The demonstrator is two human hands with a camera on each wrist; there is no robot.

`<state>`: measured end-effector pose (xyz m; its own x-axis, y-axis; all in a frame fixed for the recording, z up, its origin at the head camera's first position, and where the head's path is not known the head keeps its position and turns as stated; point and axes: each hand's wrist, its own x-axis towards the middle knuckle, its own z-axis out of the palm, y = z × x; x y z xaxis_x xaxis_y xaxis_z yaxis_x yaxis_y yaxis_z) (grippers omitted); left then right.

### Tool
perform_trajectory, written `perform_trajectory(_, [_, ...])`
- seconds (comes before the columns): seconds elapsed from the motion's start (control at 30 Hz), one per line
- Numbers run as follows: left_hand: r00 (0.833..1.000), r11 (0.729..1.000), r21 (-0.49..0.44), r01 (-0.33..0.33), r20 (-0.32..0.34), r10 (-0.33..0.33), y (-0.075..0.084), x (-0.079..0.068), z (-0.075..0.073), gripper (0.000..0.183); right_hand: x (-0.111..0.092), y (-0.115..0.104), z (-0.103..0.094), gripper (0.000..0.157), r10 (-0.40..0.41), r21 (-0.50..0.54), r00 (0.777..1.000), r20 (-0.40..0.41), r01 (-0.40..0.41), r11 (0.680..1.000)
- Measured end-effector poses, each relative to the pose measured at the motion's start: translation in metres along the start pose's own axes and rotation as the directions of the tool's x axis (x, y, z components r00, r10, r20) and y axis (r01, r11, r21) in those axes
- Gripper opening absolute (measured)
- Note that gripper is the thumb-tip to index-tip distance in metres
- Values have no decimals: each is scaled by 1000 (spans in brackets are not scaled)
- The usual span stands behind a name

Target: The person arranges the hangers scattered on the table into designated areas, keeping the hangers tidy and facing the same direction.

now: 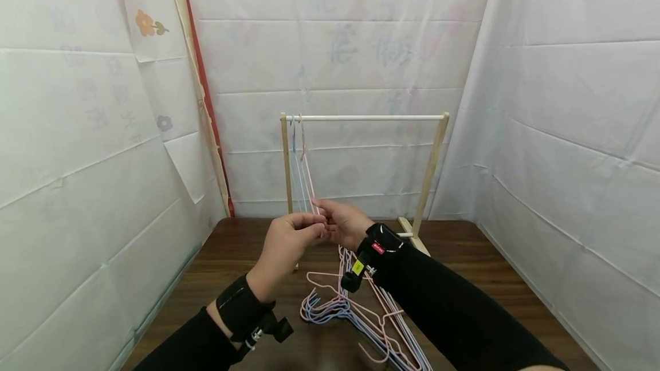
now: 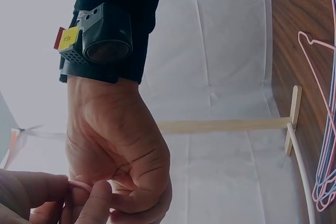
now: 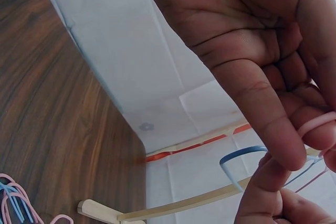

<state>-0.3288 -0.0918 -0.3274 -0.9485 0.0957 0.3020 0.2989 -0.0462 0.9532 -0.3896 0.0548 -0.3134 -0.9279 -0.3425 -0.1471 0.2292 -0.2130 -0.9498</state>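
A pink clothes hanger [image 1: 309,176] hangs by its hook near the left end of the rack's white rod [image 1: 371,118]. My left hand [image 1: 289,245] pinches its lower end between thumb and index finger. From the other side my right hand [image 1: 349,225] grips the same end with curled fingers, the two hands meeting there. The hanger's pink wire [image 3: 315,123] curves across a right finger in the right wrist view, partly hidden by fingers. Just left of it a light blue hanger [image 1: 294,139] hangs on the rod; its corner [image 3: 242,154] shows beside the fingertips.
Wooden posts [image 1: 432,173] carry the rod, standing on short feet [image 1: 414,236]. In front, under my forearms, lies a pile of pink and blue hangers [image 1: 335,309] on the brown table [image 1: 232,273]. White sheets [image 1: 340,62] enclose the back and both sides.
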Motion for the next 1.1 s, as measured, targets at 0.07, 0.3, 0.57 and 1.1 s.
perform_trajectory(0.07, [1000,1000,-8,7,-4,-7,-1,0,0,10,2,2,0,35,4,-1,1000,4,-4,1000])
perform_trajectory(0.3, [1000,1000,-17,21,-6,-21,-7,-1,-2,12,6,7,-1,38,20,6,999,35,-20,1000])
perform_trajectory(0.57, [999,997,-67,-35,-3,35,-17,-4,2,21,4,10,-7,35,18,26,998,60,-20,999])
perform_trajectory(1.1, [996,999,42,-27,-85,31,-43,-13,6,20,-2,31,-13,16,-45,79,994,103,37,996])
